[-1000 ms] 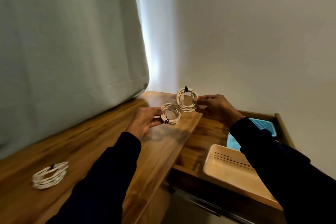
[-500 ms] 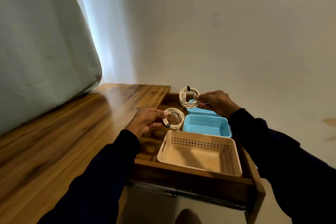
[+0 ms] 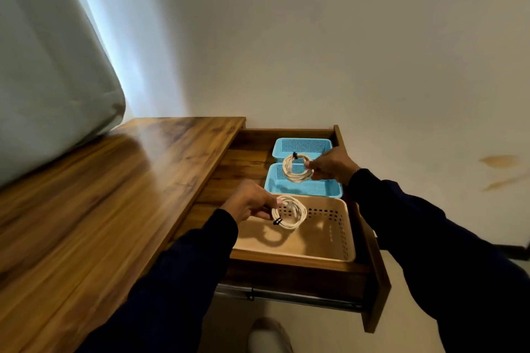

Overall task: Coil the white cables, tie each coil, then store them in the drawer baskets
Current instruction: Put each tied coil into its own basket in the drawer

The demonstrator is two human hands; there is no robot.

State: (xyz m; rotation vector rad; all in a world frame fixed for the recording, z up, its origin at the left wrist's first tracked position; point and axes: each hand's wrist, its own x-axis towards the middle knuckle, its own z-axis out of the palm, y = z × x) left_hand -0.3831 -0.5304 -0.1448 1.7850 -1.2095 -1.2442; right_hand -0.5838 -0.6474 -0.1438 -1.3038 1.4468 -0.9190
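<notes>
My left hand (image 3: 251, 203) pinches a white cable coil (image 3: 298, 218) tied with a black tie, held above the beige basket (image 3: 341, 243) at the front of the open drawer (image 3: 372, 275). My right hand (image 3: 332, 165) pinches a second tied white coil (image 3: 289, 170) over the near blue basket (image 3: 304, 189). A far blue basket (image 3: 301, 144) sits behind it. All three baskets lie in a row inside the drawer.
The wooden tabletop (image 3: 100, 195) stretches to the left of the drawer. A pale curtain (image 3: 43, 66) hangs over its back left. A plain wall stands behind. A foot (image 3: 266, 335) shows on the floor below the drawer.
The view has swung right and down onto the drawer. Both hands have lowered their coils over the baskets, the left over the beige one, the right over the near blue one.
</notes>
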